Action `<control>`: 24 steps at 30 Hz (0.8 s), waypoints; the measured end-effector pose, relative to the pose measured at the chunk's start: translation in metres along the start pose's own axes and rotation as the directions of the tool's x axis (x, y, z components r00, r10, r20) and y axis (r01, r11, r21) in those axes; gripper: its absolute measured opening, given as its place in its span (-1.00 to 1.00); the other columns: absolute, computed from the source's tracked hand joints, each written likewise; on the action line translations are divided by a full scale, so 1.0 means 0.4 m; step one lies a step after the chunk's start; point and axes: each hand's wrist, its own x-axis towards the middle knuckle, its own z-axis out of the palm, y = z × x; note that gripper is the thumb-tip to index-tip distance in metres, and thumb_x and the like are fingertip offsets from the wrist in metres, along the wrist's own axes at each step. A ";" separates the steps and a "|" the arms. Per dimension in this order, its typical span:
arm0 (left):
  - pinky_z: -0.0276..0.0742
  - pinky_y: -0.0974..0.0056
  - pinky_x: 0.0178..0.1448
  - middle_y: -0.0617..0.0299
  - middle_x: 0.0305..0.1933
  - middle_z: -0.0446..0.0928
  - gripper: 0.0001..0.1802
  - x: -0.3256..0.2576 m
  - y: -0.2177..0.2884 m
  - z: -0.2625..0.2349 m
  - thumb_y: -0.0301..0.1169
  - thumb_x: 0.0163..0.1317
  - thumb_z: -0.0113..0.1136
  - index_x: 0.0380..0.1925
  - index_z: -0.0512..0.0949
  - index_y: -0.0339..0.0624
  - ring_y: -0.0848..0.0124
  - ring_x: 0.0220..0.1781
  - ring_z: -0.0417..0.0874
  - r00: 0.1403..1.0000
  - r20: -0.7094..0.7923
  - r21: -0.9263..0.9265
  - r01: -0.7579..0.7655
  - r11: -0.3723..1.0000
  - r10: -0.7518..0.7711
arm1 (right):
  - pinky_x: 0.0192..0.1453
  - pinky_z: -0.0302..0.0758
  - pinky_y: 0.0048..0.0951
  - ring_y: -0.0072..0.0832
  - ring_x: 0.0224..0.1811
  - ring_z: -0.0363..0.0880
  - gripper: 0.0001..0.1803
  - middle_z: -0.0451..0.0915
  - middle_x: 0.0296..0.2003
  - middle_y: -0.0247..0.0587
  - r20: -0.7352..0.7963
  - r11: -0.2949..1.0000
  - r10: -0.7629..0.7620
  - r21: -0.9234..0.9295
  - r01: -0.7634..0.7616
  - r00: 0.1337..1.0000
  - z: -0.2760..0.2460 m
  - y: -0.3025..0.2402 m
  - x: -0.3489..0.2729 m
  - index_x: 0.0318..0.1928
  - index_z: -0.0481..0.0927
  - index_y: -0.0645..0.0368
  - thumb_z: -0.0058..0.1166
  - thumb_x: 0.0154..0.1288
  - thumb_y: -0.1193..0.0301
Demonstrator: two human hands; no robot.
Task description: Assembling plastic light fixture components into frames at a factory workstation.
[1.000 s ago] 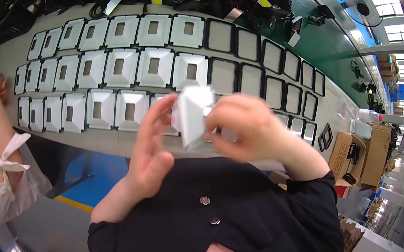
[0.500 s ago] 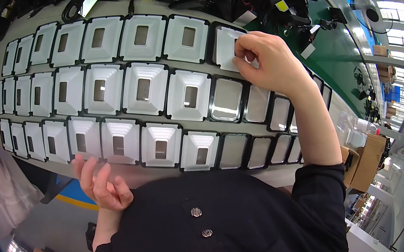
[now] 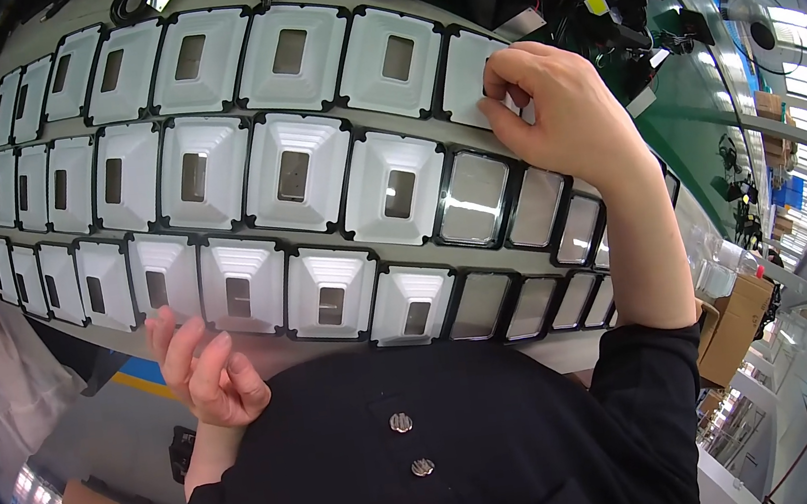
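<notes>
Right hand (image 3: 563, 116) curled down on a white reflector insert (image 3: 470, 74) at the top row's right end, fingertips pressing it into its frame, left hand (image 3: 204, 367) loosely half-open and empty at the counter (image 3: 265, 355) edge, bare glass-fronted frames (image 3: 474, 198) just beside.

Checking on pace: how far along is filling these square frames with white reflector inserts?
Most black square frames on the bench already hold white funnel-shaped inserts. The right hand presses one insert into the top row; the left hand is empty. The glassy frames at right remain unfilled.
</notes>
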 end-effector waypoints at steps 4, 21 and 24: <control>0.09 -0.12 0.39 -0.04 0.14 0.31 -0.70 0.007 -0.002 0.001 -0.53 0.16 -0.10 -0.08 0.40 -0.26 -0.11 0.33 0.25 0.999 0.021 0.015 -0.043 0.999 0.043 | -0.20 0.47 -0.26 -0.19 -0.32 0.52 -0.85 0.52 -0.48 -0.14 0.084 0.997 0.082 0.006 -0.083 0.993 -0.019 -0.020 0.004 -0.45 0.47 0.27 0.08 0.04 0.43; 0.05 -0.12 0.42 0.05 0.10 0.34 -0.72 0.009 -0.004 0.003 -0.50 0.12 -0.05 -0.13 0.44 -0.16 -0.06 0.30 0.30 1.000 0.011 0.022 -0.022 1.000 0.022 | -0.33 0.45 -0.28 -0.22 -0.45 0.49 -0.82 0.47 -0.54 -0.15 -0.016 0.995 0.091 0.031 -0.091 0.996 0.003 -0.022 -0.026 -0.35 0.48 0.21 0.16 0.06 0.42; 0.05 -0.10 0.42 0.05 0.10 0.34 -0.72 0.008 -0.006 0.008 -0.53 0.12 -0.05 -0.13 0.44 -0.17 -0.05 0.30 0.30 0.999 -0.002 0.007 -0.035 0.999 0.035 | -0.34 0.47 -0.30 -0.25 -0.43 0.51 -0.81 0.48 -0.52 -0.19 -0.203 0.991 0.006 0.133 0.022 0.979 0.012 -0.063 -0.081 -0.29 0.52 0.14 0.18 0.04 0.48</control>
